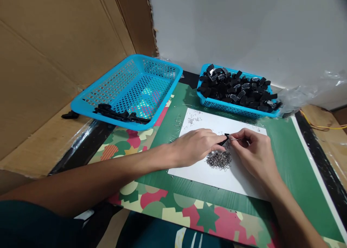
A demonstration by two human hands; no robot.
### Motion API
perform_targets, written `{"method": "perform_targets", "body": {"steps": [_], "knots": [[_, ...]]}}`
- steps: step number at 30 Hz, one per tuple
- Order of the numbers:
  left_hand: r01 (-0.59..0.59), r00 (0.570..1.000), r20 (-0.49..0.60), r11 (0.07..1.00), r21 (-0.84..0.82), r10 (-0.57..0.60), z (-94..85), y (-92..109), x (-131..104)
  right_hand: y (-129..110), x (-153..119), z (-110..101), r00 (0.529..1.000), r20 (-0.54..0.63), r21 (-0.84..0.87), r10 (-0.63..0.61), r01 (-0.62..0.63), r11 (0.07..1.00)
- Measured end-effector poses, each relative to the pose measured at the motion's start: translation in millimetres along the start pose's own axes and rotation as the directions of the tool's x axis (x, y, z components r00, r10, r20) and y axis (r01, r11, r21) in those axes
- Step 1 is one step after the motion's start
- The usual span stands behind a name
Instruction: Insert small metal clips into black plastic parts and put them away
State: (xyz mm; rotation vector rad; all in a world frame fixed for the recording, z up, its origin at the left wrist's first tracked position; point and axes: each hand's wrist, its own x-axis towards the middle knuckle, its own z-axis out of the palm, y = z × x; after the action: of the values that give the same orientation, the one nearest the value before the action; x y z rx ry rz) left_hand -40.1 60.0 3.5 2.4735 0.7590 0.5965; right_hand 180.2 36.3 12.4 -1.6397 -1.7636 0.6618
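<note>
My left hand [196, 145] pinches a small black plastic piece [223, 141] between thumb and fingers above a white sheet [189, 174]. My right hand [252, 146] meets it from the other side, its fingertips closed on a thin metal wire piece [235, 139] that points toward the black piece. Whether the wire touches the black piece is too small to tell. Just below both hands lies a pile of tiny bent metal wire pieces [218, 159]. More of these are scattered loosely at the sheet's far left corner.
A large blue basket [108, 81] at the left holds several black parts [119, 114] along its near side. A smaller blue basket [230, 104] behind the sheet is heaped with black pieces [241, 90]. Cardboard [59, 34] stands at the left; clear plastic wrap [306, 96] lies right.
</note>
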Motion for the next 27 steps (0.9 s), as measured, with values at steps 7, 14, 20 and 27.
{"method": "perform_targets", "body": {"steps": [7, 14, 20, 27], "knots": [[-0.020, 1.000, 0.003, 1.000, 0.020, 0.019, 1.0, 0, -1, 4, 2, -8, 0.999, 0.049, -0.006, -0.006, 0.007, 1.000], [-0.022, 1.000, -0.014, 0.999, 0.038, 0.023, 1.2, 0, -1, 7, 3, -13, 0.997, 0.060, -0.074, -0.052, 0.056, 0.996], [-0.044, 0.998, -0.032, 0.998, 0.036, 0.045, 2.4, -1, -1, 7, 2, -6, 0.997, 0.021, -0.098, -0.080, 0.082, 0.992], [-0.066, 0.997, -0.041, 0.996, 0.060, 0.069, 3.3, -2, -1, 6, 2, -7, 0.997, 0.037, -0.095, -0.074, 0.077, 0.992]]}}
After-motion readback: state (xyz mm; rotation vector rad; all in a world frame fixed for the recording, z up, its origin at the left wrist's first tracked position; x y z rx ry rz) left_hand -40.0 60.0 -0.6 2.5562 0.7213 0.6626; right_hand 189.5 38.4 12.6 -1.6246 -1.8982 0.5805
